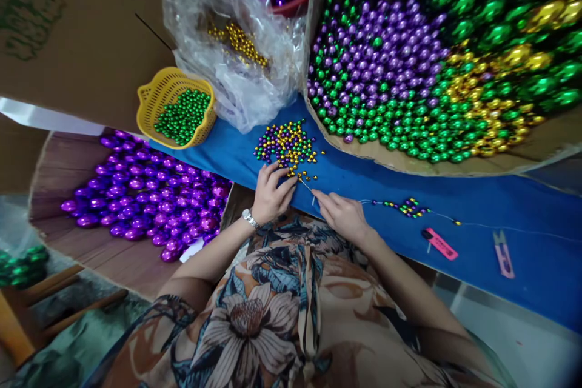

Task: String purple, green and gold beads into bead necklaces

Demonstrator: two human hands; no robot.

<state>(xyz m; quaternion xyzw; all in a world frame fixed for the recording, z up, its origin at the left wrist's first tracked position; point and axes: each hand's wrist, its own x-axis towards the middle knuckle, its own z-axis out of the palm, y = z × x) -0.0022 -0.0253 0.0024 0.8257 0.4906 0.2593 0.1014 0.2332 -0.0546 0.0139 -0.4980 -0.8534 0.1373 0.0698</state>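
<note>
The right hand [345, 215] has its grip pressed together on a thin needle [306, 185], which goes out from the fingertips toward between ten and eleven o'clock. The left hand [271, 194] is bent above the bench [541, 285], its fingertips just beside the needle's far end; whether this grip pinches something, I cannot tell. The loose mixed beads [286, 142] lie at about one o'clock from the left hand, near its fingers, and at eleven from the right grip. At three o'clock from the right hand, strung beads [411, 208] rest along a pale thread [441, 216].
</note>
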